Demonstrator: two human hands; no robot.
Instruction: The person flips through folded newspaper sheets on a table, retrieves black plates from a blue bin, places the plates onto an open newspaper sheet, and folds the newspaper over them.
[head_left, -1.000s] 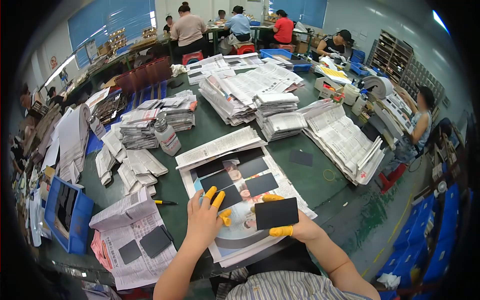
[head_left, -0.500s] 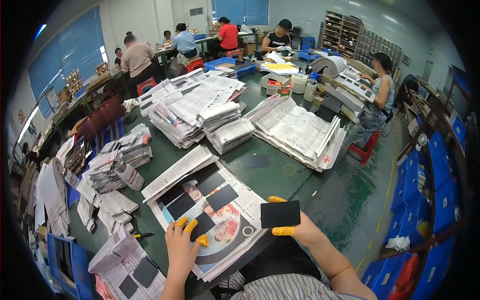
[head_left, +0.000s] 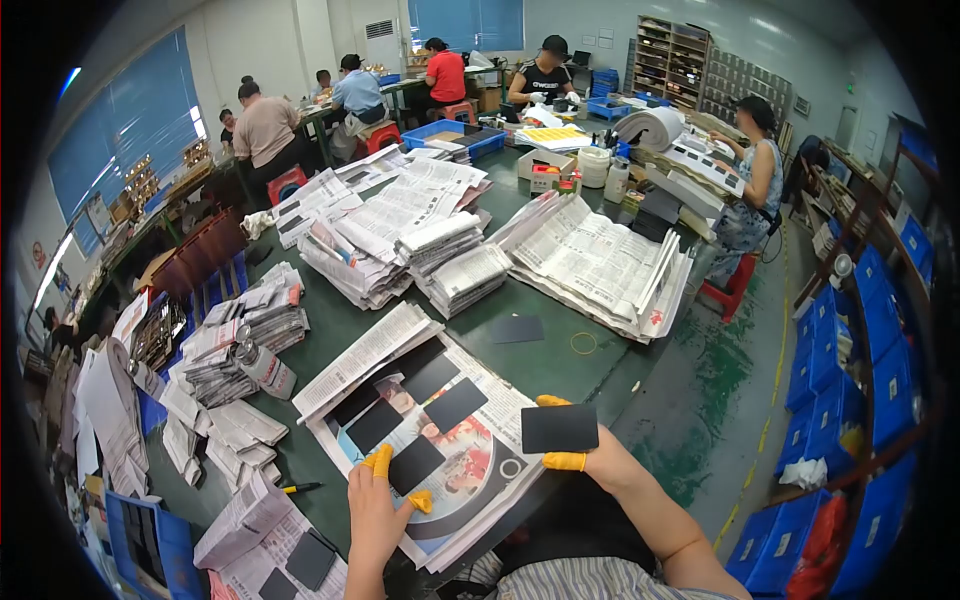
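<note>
My right hand grips a black rectangular card by its edges, held above the right side of a newspaper stack, with yellow finger covers on the fingertips. On the left, my left hand, also with yellow finger covers, has its thumb spread from its fingers at the lower left edge of another black card. That card lies flat on the newspaper. Further black cards, including one in the middle and one at the left, lie on the same colour-printed page.
Folded newspaper stacks and an open newspaper pile stand farther back on the green table. A lone dark card and a rubber band lie nearer. A metal can stands left. Several people work at benches behind.
My left hand has drawn back slightly, its fingers closer together, leaving more of the card beneath uncovered. My right hand still holds its card. The view has shifted a little.
</note>
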